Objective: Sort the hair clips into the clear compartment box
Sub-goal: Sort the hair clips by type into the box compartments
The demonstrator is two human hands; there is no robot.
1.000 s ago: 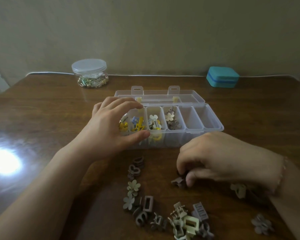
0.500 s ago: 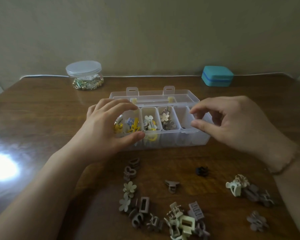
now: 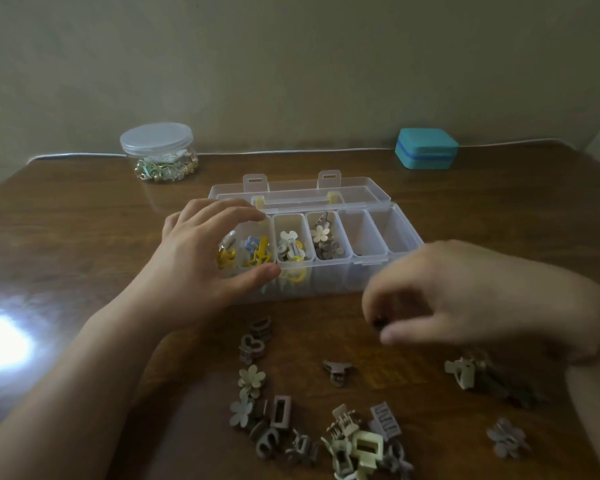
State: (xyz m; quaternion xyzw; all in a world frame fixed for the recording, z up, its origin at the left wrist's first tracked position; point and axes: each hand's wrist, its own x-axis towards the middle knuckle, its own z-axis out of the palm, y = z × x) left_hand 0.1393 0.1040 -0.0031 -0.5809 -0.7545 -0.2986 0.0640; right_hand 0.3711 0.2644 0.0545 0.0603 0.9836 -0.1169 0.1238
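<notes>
The clear compartment box (image 3: 385,262) stands open mid-table. Its three left compartments hold colourful, cream and brown flower clips, and the two right ones look nearly bare. My left hand (image 3: 194,258) grips the box's left end, thumb on the front wall and fingers over the back rim. Blurred by motion, my right hand (image 3: 465,292) is low over the table in front of the box. Its fingertips and thumb pinch a small black hair clip (image 3: 379,323). Loose clips lie nearer me: a brown claw clip (image 3: 336,370), flower clips (image 3: 252,379) and a mixed pile (image 3: 357,445).
A lidded clear jar (image 3: 158,152) of small trinkets stands at the back left and a teal case (image 3: 426,148) at the back right. More clips lie at the right (image 3: 465,372), with a grey flower clip (image 3: 506,441) near me. Glare marks the wood at far left.
My right hand came down from above the box's right compartments to the black clip on the table and closed on it. My left hand stayed on the box.
</notes>
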